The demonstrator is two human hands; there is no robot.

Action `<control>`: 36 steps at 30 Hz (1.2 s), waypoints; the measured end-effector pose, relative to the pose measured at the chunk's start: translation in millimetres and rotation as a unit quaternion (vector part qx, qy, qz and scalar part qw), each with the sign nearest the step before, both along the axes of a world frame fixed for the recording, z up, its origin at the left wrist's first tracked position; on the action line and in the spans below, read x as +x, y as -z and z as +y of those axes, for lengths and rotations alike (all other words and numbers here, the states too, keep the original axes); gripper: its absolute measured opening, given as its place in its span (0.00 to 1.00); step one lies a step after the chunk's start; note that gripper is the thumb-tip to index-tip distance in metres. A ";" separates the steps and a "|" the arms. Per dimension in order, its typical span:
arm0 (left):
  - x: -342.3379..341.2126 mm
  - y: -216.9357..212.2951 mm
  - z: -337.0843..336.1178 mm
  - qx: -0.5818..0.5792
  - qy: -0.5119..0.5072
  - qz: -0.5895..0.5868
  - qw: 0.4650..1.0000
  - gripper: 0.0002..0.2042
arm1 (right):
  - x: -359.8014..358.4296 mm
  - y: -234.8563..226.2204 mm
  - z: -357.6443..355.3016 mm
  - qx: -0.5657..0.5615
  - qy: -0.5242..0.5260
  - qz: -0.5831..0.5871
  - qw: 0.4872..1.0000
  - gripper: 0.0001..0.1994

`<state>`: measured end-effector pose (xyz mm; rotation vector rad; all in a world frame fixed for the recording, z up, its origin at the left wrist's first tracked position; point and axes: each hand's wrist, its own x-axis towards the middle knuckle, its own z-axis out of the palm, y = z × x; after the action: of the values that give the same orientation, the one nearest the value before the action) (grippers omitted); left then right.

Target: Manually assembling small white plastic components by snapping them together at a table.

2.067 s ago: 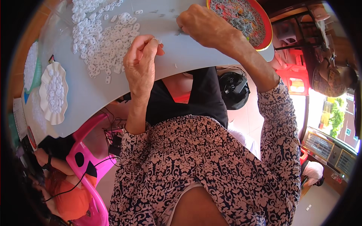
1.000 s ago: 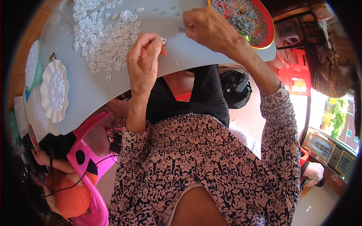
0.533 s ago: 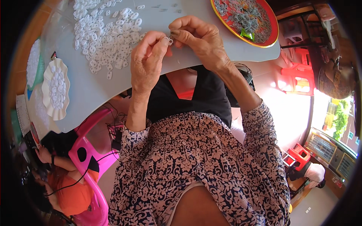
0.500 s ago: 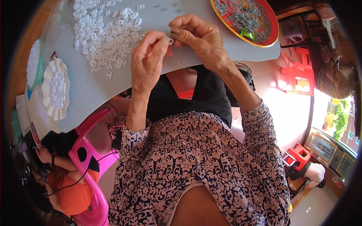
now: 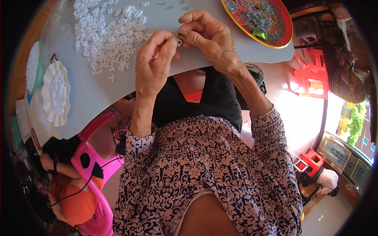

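Observation:
My left hand and my right hand meet over the near edge of the grey table. Between their fingertips they pinch one small white ring-shaped piece, with what looks like a tiny metal part at it. A heap of the same small white plastic pieces lies on the table just left of my left hand. A red round tray with several small grey metal parts and a green scrap sits to the right of my right hand.
A white scalloped dish of white pieces stands at the table's left. A pink plastic chair and a person in orange are at the lower left. Red stools stand at the right.
My right hand has come back from near the red tray to meet my left hand. Both now pinch the small white piece together near the table edge.

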<state>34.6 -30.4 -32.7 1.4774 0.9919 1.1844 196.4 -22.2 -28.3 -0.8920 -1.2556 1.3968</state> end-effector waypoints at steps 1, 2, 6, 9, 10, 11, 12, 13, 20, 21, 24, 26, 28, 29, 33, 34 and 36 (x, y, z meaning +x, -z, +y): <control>-0.2 -0.6 0.1 -0.001 -0.001 0.000 1.000 0.07 | 0.1 0.3 0.3 0.004 -0.004 -0.005 1.000 0.12; -0.3 -1.6 0.3 0.001 0.002 0.004 1.000 0.07 | 0.8 0.9 0.8 0.003 -0.005 -0.005 1.000 0.12; 1.8 0.5 -0.1 -0.002 0.008 0.009 1.000 0.08 | 4.1 3.8 1.3 0.014 -0.009 -0.003 1.000 0.11; 1.4 4.1 0.1 0.013 0.006 -0.002 1.000 0.08 | 0.4 4.5 -0.4 0.028 -0.006 0.002 1.000 0.09; 1.1 3.4 0.8 0.014 0.005 -0.001 1.000 0.08 | -0.4 3.9 0.4 0.036 -0.004 0.018 0.999 0.07; 0.6 2.3 1.3 0.010 0.013 -0.005 1.000 0.08 | -0.1 3.2 0.7 0.037 -0.005 0.018 0.999 0.07; 0.1 1.3 1.7 0.006 0.020 -0.008 1.000 0.08 | 1.2 2.2 0.8 0.050 -0.004 -0.021 0.999 0.06; 0.2 1.1 1.5 0.007 0.020 -0.009 1.000 0.08 | 2.2 2.0 0.5 0.063 -0.003 -0.060 0.996 0.06; 1.2 2.9 -0.2 0.003 0.021 -0.019 1.000 0.08 | 4.0 -2.0 2.8 0.052 -0.004 -0.132 0.990 0.09; 2.8 2.1 -1.3 0.008 0.009 -0.030 0.999 0.07 | 3.3 -1.0 3.5 0.069 0.007 -0.146 0.987 0.10; 3.9 -2.5 -4.8 0.032 -0.005 0.021 0.999 0.08 | 0.3 -1.9 1.9 0.085 0.032 -0.178 0.980 0.12; 3.6 3.3 -4.0 0.041 -0.012 0.026 0.999 0.08 | -1.8 -2.7 2.5 0.091 0.048 -0.197 0.975 0.12; 3.7 5.0 -2.6 0.053 -0.022 0.031 0.998 0.08 | -3.0 -2.0 2.5 0.089 0.056 -0.193 0.976 0.12; 4.5 4.2 -2.1 0.046 -0.016 0.020 0.999 0.08 | -2.1 -3.4 2.9 0.091 0.054 -0.192 0.976 0.12; 0.9 0.7 -3.8 -0.012 0.003 -0.003 1.000 0.08 | 2.9 -6.3 2.5 0.020 0.015 -0.126 0.992 0.12; 0.4 0.2 -4.3 -0.011 0.003 -0.003 1.000 0.08 | 3.0 -6.0 1.9 0.038 0.013 -0.127 0.991 0.12; 0.0 0.1 -5.1 -0.038 0.020 -0.026 0.999 0.08 | 3.9 -3.0 1.2 0.049 0.009 -0.134 0.990 0.11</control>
<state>34.5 -35.5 -32.9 1.3947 0.9583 1.1391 200.3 -21.0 -25.3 -1.0449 -1.5006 1.2171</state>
